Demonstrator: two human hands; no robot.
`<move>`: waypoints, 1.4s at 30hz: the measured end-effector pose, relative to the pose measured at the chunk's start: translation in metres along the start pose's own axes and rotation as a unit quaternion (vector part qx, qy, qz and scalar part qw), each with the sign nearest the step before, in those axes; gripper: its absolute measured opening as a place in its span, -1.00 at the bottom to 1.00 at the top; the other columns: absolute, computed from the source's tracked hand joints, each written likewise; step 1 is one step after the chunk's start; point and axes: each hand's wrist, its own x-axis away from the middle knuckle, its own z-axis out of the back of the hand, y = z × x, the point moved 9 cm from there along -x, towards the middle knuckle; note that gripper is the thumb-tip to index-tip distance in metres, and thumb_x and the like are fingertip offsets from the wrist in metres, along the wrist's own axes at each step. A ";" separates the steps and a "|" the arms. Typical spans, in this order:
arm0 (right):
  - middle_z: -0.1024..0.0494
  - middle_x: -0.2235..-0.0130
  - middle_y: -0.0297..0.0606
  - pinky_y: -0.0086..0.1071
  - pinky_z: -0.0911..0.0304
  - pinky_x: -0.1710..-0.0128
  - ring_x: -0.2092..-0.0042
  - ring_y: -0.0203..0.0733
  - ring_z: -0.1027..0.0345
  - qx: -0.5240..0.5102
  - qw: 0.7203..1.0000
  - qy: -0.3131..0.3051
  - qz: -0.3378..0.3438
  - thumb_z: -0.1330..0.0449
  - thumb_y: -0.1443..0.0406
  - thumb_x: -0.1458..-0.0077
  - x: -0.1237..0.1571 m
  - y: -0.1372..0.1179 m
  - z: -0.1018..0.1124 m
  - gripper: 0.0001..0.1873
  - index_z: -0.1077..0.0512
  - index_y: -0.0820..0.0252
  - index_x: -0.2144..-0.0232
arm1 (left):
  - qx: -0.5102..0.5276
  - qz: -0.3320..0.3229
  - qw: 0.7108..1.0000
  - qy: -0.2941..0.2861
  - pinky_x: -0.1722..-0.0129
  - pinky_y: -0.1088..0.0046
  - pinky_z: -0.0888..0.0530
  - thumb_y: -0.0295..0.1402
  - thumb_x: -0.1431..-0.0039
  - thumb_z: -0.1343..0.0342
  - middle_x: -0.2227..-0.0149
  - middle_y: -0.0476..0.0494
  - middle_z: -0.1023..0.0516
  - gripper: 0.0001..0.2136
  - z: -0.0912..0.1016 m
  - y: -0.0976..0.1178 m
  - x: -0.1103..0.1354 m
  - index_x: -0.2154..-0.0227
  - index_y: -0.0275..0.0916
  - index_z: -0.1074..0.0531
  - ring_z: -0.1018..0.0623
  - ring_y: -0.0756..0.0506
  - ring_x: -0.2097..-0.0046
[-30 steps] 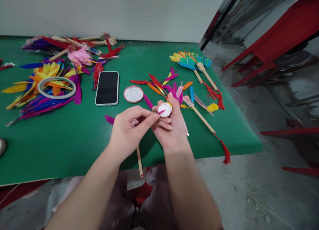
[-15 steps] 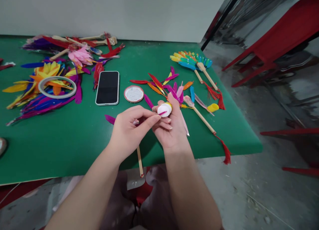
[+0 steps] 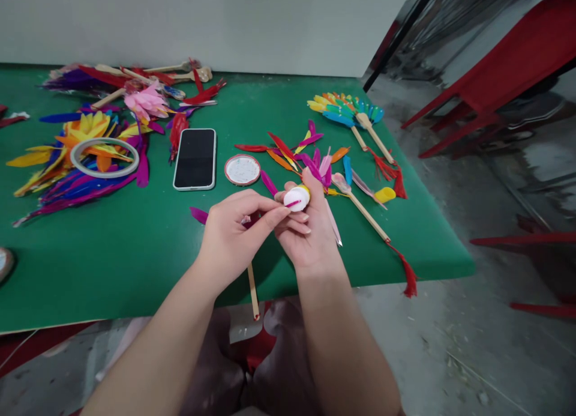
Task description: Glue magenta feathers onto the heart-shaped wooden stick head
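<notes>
My left hand [image 3: 234,236] pinches a thin magenta strip [image 3: 292,204] between thumb and forefinger. The strip lies against the white round end of a small bottle [image 3: 297,197] with a yellow part. That bottle is gripped in the curled fingers of my right hand [image 3: 308,233]. A wooden stick [image 3: 253,293] reaches past the table's near edge beneath my left hand, its upper part hidden. A magenta feather [image 3: 198,215] sticks out left of that hand. Beyond my right hand lie loose coloured feathers [image 3: 288,152] and a wooden handle [image 3: 369,217] with a red tassel [image 3: 408,276].
On the green table [image 3: 148,242] are a phone [image 3: 195,159], a round lid [image 3: 242,170] and a tape roll [image 3: 83,168] on piled feathers [image 3: 90,191]. A feather fan [image 3: 344,111] lies at the back right. Red chairs [image 3: 490,74] stand right of the table.
Almost nothing differs. Both hands keep their hold, and the view has shifted very slightly.
</notes>
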 end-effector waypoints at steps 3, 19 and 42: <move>-0.19 0.75 -0.54 -0.76 0.25 0.88 0.80 -0.62 0.09 0.001 1.000 -0.002 0.005 -0.04 0.14 -0.12 0.000 -0.001 0.000 -0.61 -0.23 0.20 0.66 | -0.022 -0.011 1.000 0.001 0.52 0.55 -0.30 -0.38 -0.05 -0.13 0.56 0.04 -0.45 -0.89 0.002 0.002 0.000 0.53 -0.19 -0.50 -0.39 0.08 0.51; -0.22 0.75 -0.53 -0.75 0.25 0.88 0.79 -0.63 0.09 0.018 1.000 -0.010 0.006 -0.05 0.16 -0.12 -0.002 0.000 0.000 -0.62 -0.24 0.21 0.67 | -0.032 -0.006 0.999 0.011 0.51 0.55 -0.32 -0.34 -0.06 -0.12 0.57 0.04 -0.45 -0.87 0.005 -0.001 -0.001 0.54 -0.19 -0.49 -0.38 0.07 0.52; -0.50 0.41 -0.47 -0.80 -0.15 0.70 0.52 -0.55 -0.34 0.066 0.989 -0.095 0.095 -0.24 0.50 0.22 0.012 -0.030 -0.006 -0.71 -0.37 0.12 0.40 | 0.216 0.101 0.971 -0.011 0.70 0.64 -0.20 -0.26 -0.09 -0.08 0.66 0.11 -0.23 -0.86 0.009 -0.033 -0.004 0.44 -0.21 -0.45 -0.23 0.14 0.66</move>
